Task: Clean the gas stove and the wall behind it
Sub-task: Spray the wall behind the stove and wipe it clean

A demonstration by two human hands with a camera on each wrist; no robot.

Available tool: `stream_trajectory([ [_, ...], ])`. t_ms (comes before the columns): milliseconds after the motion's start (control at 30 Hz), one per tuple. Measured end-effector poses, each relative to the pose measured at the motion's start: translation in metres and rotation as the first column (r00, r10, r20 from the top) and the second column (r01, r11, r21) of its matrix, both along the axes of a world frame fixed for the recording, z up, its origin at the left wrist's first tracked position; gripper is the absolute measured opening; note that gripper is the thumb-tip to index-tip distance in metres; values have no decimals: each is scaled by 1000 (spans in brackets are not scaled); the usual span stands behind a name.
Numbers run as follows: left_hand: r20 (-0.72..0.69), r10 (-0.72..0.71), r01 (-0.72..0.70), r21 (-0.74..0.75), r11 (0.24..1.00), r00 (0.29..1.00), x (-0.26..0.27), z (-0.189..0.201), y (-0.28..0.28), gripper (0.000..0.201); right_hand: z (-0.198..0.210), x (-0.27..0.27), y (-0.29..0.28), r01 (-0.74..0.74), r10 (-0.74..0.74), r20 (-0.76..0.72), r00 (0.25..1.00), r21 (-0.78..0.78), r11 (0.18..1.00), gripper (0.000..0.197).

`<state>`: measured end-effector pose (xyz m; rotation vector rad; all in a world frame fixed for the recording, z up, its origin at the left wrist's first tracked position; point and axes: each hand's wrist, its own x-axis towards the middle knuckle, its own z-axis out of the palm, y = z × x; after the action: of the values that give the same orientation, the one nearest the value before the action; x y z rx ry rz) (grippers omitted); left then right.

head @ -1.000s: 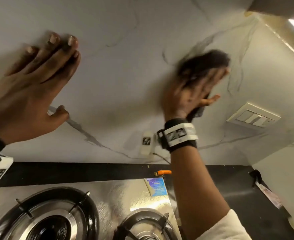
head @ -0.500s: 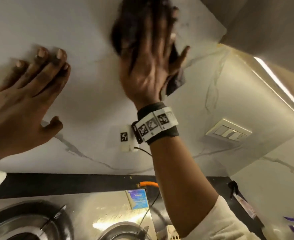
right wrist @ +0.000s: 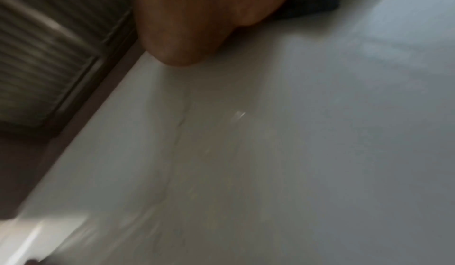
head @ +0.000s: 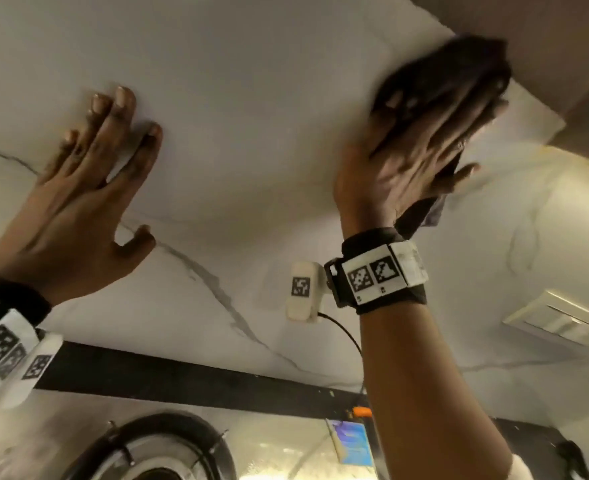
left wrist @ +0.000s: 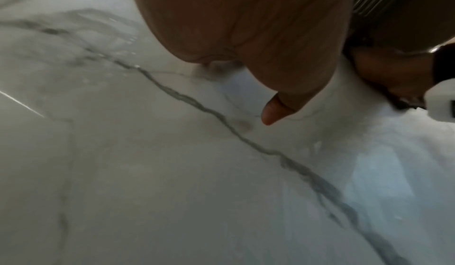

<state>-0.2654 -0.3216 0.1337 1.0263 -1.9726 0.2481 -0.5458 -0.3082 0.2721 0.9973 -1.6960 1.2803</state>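
Fingers [head: 435,109] of the right hand [head: 403,161] lie straight, blurred, pressing a dark cloth [head: 459,64] flat on the wall [head: 251,81], far right near the top edge under the cabinet. Left hand [head: 78,202] is spread flat on the wall w/ nothing held, bracing. Stove [head: 61,434] sits below on the desk, near side. Cloth looks soft & light, prob. bunches easily; best kept under the whole palm, not pinched at a corner. Wall is hard, glossy, likely slippery.
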Motion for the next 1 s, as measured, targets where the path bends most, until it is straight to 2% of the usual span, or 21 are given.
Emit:
stream_trajectory([
  [100,-6,47,-47,25,999,999,20,6,-7,118,6,60,-8,-67,67,-259,963,11,998,73],
  [233,-37,104,-101,80,992,994,42,7,-8,119,4,119,-28,-128,167,-486,858,112,985,67],
  [367,-53,161,-152,145,978,986,67,-2,-8,116,-17,158,-39,-171,380,-668,640,358,918,67],
  [500,-126,198,-163,244,956,972,89,-18,-9,122,-60,173,-46,-170,574,-711,406,559,812,68],
  [567,-146,234,-181,308,934,961,99,-23,-10,125,-67,178,-50,-173,603,-712,361,584,793,63],
  [633,-179,274,-197,359,912,945,109,-26,-12,125,-61,184,-52,-195,585,-713,386,557,807,63],
  [667,-195,282,-195,375,906,939,113,-26,-14,126,-54,187,-52,-210,561,-710,425,525,825,64],
  [767,-221,276,-173,396,902,935,119,-25,-18,126,-13,200,-56,-236,401,-664,631,328,915,67],
  [833,-250,267,-153,399,904,931,123,-26,-19,125,16,208,-57,-191,265,-580,770,187,964,65],
  [867,-267,261,-141,399,906,928,126,-28,-19,125,24,212,-56,-164,217,-538,814,144,976,66],
  [933,-291,244,-110,410,905,925,130,-31,-18,125,24,220,-56,-148,191,-491,850,126,981,67],
  [1000,-279,232,-97,424,901,932,136,-35,-15,125,9,234,-57,-179,261,-515,816,204,962,69],
])
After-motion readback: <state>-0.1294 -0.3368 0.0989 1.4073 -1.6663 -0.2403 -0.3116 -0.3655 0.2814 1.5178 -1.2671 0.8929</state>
